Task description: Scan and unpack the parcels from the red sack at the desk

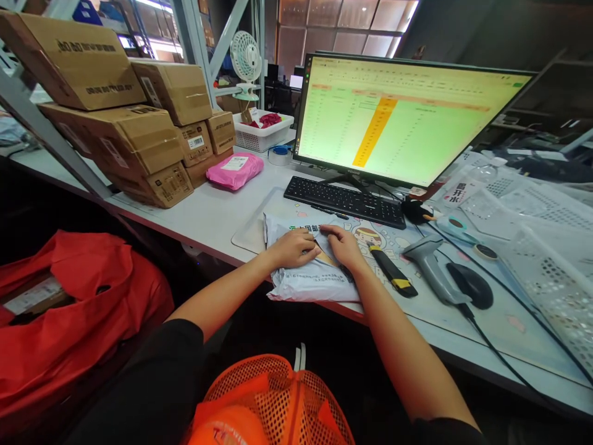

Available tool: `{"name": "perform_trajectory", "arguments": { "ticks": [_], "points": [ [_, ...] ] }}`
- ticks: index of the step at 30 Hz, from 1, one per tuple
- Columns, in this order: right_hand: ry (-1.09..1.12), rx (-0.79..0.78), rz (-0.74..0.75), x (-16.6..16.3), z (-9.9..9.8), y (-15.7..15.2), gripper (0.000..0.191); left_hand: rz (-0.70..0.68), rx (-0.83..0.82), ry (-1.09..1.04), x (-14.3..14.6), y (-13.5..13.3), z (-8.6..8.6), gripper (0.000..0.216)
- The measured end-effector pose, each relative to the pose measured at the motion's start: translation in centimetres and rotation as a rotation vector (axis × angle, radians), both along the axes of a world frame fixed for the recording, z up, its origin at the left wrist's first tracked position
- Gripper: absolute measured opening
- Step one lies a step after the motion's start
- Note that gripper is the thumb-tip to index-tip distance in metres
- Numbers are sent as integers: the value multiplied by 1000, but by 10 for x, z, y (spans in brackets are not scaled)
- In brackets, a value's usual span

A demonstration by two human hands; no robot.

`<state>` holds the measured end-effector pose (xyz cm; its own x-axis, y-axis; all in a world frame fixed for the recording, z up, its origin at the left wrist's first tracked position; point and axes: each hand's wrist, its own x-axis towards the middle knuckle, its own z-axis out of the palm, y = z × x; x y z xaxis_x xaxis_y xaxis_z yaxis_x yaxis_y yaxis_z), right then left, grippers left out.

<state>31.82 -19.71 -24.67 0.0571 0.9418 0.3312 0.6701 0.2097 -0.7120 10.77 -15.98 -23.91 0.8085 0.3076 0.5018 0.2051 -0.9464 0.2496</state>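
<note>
A white plastic mailing bag (315, 285) with printed lettering lies at the desk's front edge. Through a gap in its top, a brown surface shows between my hands. My left hand (294, 247) is on the bag's left part, its fingers bent and closed on the plastic near the gap. At the gap's right side, my right hand (343, 246) grips the bag with curled fingers; its fingertips are partly hidden. Just right of that hand lies a black and yellow utility knife (393, 271). Beside the knife is a grey barcode scanner (430, 266) with a cable.
A keyboard (345, 201) and monitor (398, 117) stand behind the bag. Stacked cardboard boxes (134, 136) and a pink parcel (235, 171) are at left. A black mouse (470, 285) and white plastic baskets (551, 272) are at right. A red bag (92, 296) sits below left.
</note>
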Motion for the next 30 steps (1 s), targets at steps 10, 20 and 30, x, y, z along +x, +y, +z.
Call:
{"name": "perform_trajectory", "arguments": {
  "ticks": [10, 20, 30],
  "points": [
    [-106, 31, 90, -5, 6, -10, 43, 56, -78, 59, -2, -3, 1, 22],
    [-192, 28, 104, -4, 4, -8, 43, 84, -41, 101, 6, 0, 3, 20],
    [-219, 23, 106, -2, 2, -6, 45, 100, 41, 131, 11, -4, 5, 27]
  ]
}}
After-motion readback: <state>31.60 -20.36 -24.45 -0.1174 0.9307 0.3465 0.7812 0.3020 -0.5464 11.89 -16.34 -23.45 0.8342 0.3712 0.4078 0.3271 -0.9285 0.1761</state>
